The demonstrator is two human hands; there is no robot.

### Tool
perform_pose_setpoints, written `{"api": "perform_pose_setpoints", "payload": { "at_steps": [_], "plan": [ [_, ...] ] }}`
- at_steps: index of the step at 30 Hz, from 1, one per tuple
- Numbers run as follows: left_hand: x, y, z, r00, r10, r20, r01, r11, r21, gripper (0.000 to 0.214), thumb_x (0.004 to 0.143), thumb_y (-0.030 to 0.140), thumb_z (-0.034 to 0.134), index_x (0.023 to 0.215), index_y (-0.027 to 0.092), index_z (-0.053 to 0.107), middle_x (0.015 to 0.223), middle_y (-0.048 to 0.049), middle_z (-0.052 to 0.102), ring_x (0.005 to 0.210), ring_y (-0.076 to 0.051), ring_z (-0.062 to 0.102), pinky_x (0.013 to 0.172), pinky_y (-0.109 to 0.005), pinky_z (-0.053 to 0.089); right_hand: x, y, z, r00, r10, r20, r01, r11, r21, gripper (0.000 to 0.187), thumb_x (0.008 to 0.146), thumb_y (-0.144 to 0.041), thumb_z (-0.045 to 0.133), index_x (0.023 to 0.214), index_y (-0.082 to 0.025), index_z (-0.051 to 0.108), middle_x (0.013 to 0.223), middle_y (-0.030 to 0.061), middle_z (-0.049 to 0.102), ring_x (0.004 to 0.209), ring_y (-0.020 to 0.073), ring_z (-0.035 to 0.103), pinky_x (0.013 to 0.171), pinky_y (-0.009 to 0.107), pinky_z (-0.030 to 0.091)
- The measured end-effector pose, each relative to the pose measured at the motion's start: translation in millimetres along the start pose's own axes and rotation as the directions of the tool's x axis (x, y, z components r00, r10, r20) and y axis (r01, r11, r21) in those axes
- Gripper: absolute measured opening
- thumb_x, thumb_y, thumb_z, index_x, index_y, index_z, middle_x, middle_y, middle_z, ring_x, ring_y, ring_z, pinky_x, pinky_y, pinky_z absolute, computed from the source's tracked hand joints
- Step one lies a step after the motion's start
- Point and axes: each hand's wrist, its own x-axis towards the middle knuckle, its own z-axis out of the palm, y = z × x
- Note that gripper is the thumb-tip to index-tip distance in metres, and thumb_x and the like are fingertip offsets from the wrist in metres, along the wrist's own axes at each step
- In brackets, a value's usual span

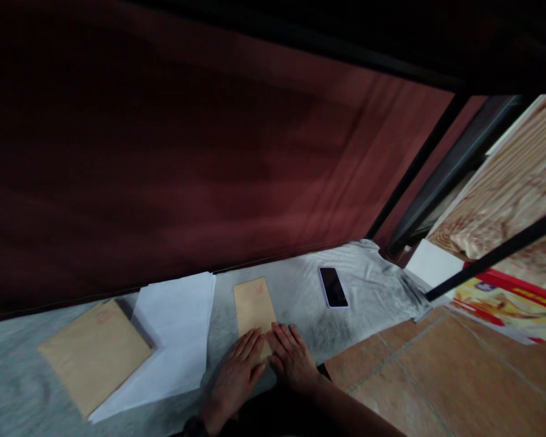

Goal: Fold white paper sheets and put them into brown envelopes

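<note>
A narrow brown envelope (253, 302) lies flat on the grey cloth, its lower end under both of my hands. My left hand (239, 370) rests palm down on its left side, fingers stretched out. On the right side my right hand (293, 358) also lies flat, fingers extended and pointing up along the paper. Both hands press on the envelope without gripping it. To the left is a stack of white paper sheets (177, 334). Brown envelopes (95, 355) in a pile overlap the left edge of that stack.
A smartphone (333, 287) with a pale purple rim lies right of the envelope on the grey cloth (295, 291). Behind rises a dark red panel (209, 182). Black metal bars (418, 164), a colourful printed box (509, 300) and floor tiles (455, 370) are at the right.
</note>
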Motion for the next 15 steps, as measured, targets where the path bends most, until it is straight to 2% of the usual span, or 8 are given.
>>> {"api": "perform_pose_setpoints", "payload": {
  "at_steps": [4,9,15],
  "plan": [
    [-2,7,-7.1,0.998,-0.06,-0.006,0.06,0.998,-0.025,0.052,0.102,0.045,0.048,0.15,0.025,0.05,0.151,-0.0053,0.056,0.137,-0.022,0.055,0.111,-0.041,0.051,2,1,-3,1.0,0.005,0.024,-0.005,1.0,0.026,0.055,0.105,-0.035,0.049,0.157,-0.019,0.039,0.159,0.0113,0.045,0.146,0.0251,0.043,0.123,0.046,0.032],
    [0,9,-12.0,0.998,-0.06,-0.012,0.06,0.997,-0.044,0.045,0.103,0.041,0.048,0.144,0.026,0.057,0.15,-0.0044,0.058,0.136,-0.022,0.057,0.11,-0.042,0.053,10,10,-8,0.995,0.017,0.101,-0.03,0.991,0.132,0.047,0.105,-0.041,0.05,0.149,-0.023,0.051,0.157,0.0079,0.049,0.143,0.0226,0.048,0.124,0.045,0.033],
    [-2,10,-11.6,0.996,-0.086,-0.037,0.083,0.995,-0.06,0.041,0.104,0.035,0.043,0.139,0.025,0.061,0.146,-0.0047,0.061,0.133,-0.022,0.06,0.109,-0.042,0.055,8,19,-11,0.989,-0.056,0.139,0.022,0.971,0.238,0.045,0.102,-0.039,0.056,0.145,-0.025,0.055,0.154,0.0064,0.053,0.142,0.0204,0.049,0.124,0.043,0.032]
  ]
}}
